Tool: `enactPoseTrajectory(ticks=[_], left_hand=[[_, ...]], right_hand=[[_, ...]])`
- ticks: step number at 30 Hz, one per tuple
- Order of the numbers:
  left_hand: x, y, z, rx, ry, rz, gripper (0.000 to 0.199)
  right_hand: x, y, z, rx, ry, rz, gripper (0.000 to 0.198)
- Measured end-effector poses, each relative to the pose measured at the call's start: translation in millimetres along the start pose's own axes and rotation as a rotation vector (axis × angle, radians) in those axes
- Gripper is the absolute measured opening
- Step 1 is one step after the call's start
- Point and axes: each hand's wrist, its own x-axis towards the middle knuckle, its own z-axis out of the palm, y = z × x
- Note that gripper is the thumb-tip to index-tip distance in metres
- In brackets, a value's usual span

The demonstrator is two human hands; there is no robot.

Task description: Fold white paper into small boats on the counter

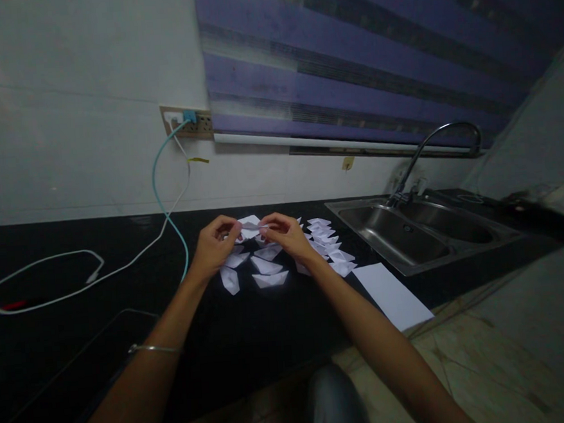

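Note:
A folded white paper boat [251, 226] is pinched between my two hands above the black counter. My left hand [218, 240] grips its left end, thumb and fingers together. On the opposite end, the fingers of my right hand [284, 232] are closed. Several finished-looking paper boats [270, 279] lie loosely on the counter just below and around my hands. More paper boats [341, 256] are lined up in a cluster beyond my right wrist. A stack of plain white paper [393, 295] lies to the right, near the counter's front edge.
A double steel sink [399, 229] with a curved faucet [418, 157] is set in the counter on the right. Cables [160, 229] run from a wall socket [186, 122] down onto the counter [252, 342] at left. A striped blind [339, 59] hangs behind.

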Motion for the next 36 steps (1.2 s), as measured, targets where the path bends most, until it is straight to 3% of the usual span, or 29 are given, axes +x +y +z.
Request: enactPoseTrajectory(ticks=[8, 14, 24, 31, 34, 36], left_hand=[[-2, 13, -5, -0.130, -0.138, -0.062, 0.040], [-1, 7, -8, -0.139, -0.119, -0.100, 0.032], [0, 6, -10, -0.005, -0.060, -0.030, 0.016], [-1, -1, 1, -0.117, -0.077, -0.104, 0.028], [-3, -1, 4, -0.168, -0.134, -0.196, 0.039], [-5, 3, 5, -0.147, -0.236, -0.228, 0.040]], right_hand=[[1, 2, -4, -0.005, 0.029, 0.009, 0.029], [2, 6, -6, -0.048, 0.017, -0.030, 0.025], [-1, 0, 0, -0.114, 0.033, -0.004, 0.029], [1, 2, 3, -0.071, 0.064, -0.035, 0.031], [0, 1, 5, -0.050, 0.061, -0.027, 0.036], [0, 0, 6, -0.063, 0.053, -0.043, 0.034]])
